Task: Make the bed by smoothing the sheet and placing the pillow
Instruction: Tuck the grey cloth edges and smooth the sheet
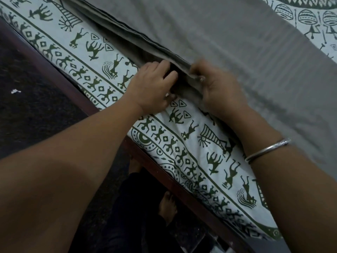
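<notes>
While the printed sheet (182, 136) lies spread over the mattress, white with dark green dancing figures, animals, diamonds and triangles along its border, both hands are busy at the near edge of the grey cloth (228, 33). That cloth lies on top of the sheet, folded so several layers stack along its near edge.

The right hand (218, 92) has its grip pinched on the top layer of that edge, thumb over the fold and lifting it a little. The left hand (155, 86) is just beside it at the same edge, fingers curled into the dark gap under the lifted layer and closed on the lower folds. It's a bit motion-blurred there, so I can't make out the fingertips exactly.

A silver bangle (266, 150) sits on the right wrist, near the cloth's edge. The dark wooden bed frame (73, 83) runs alongside the sheet on the side away from the cloth, and beyond that is dark floor (36, 70) with a small white scrap (15, 91) and a bare foot (167, 207).
</notes>
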Tool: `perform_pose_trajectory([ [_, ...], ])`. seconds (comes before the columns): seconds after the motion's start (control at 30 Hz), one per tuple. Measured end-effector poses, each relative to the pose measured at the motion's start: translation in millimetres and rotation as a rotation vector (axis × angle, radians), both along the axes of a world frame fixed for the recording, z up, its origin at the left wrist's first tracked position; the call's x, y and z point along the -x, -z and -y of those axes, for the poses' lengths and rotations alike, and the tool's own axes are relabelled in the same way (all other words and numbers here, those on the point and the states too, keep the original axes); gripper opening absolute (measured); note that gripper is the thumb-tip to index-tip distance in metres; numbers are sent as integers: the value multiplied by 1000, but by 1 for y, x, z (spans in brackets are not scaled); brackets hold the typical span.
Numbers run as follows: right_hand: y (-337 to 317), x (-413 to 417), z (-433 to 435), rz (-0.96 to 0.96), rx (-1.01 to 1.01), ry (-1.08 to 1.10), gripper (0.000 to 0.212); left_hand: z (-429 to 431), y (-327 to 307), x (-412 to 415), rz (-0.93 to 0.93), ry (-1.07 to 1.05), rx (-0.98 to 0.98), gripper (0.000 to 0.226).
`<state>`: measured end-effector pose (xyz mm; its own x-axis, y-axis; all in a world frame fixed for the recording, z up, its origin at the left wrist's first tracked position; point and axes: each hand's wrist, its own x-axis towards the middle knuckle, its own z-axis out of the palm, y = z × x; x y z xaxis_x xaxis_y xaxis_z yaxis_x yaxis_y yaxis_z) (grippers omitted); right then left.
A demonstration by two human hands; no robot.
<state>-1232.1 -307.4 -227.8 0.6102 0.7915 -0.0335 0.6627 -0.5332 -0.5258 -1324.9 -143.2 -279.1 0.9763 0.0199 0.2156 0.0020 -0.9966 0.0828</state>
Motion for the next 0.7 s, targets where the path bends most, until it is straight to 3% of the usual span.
perform_pose_trajectory([
  [0.07, 0, 4, 0, 222, 214, -124, 30, -1, 4, 2, -30, -40, -20, 29],
  [0.13, 5, 11, 3, 339, 373, -108, 32, 1, 4, -2, -26, -40, -56, 14],
  [0.23, 15, 26, 14, 429, 424, -8, 43, 2, -1, -6, 53, -14, -80, 13],
  [0.4, 23, 40, 15, 673, 571, 108, 15, -8, 2, 4, 120, 70, -250, 14],
  [0.47, 24, 41, 13, 746, 574, 114, 13, -5, -2, 4, 116, 101, -310, 10],
  [0.6, 26, 39, 13, 698, 391, 62, 17, 9, -7, -3, 163, 100, -340, 26],
  [0.7, 25, 42, 13, 689, 306, 44, 26, 22, -4, -13, 219, 123, -327, 11],
])
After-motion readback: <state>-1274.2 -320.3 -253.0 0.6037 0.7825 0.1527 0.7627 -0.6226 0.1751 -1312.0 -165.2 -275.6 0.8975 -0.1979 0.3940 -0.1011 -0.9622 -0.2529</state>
